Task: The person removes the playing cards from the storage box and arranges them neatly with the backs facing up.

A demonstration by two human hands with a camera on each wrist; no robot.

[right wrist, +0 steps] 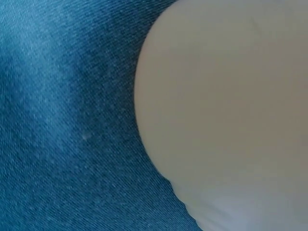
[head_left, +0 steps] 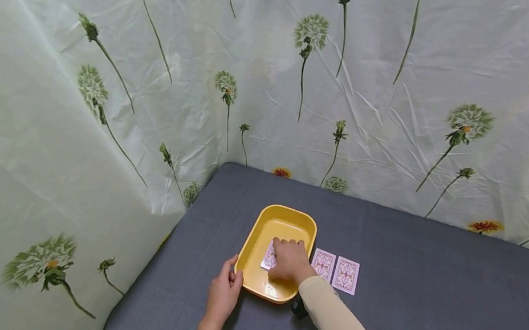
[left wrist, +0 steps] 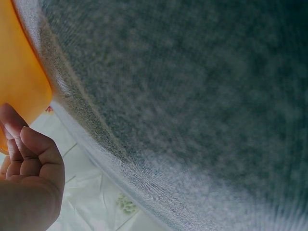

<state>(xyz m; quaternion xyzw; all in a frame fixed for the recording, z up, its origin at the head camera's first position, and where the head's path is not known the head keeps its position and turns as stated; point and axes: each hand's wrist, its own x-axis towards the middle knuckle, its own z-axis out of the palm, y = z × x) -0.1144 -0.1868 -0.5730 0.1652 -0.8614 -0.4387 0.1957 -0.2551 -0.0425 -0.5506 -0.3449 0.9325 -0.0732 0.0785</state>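
A yellow rectangular tray [head_left: 260, 233] sits on the grey padded surface. My left hand [head_left: 223, 294] holds it at the near left corner; the left wrist view shows that hand's bent fingers [left wrist: 41, 144] against the tray's wall. Inside the tray my right hand [head_left: 291, 260] grips a pink-patterned playing card [head_left: 269, 256], fingers at its far end and thumb at its near end. The hand hides the card's right part. Just right of the tray, two more playing cards, one nearer [head_left: 324, 264] and one farther [head_left: 346, 275], lie side by side with their patterned backs up.
Flower-printed white cloth [head_left: 380, 120] hangs behind and to the left of the grey surface [head_left: 429, 306]. A small black object [head_left: 299, 309] shows beside the tray, under the right forearm. The right wrist view holds mostly a blurred pale shape [right wrist: 226, 106] over blue-looking fabric.
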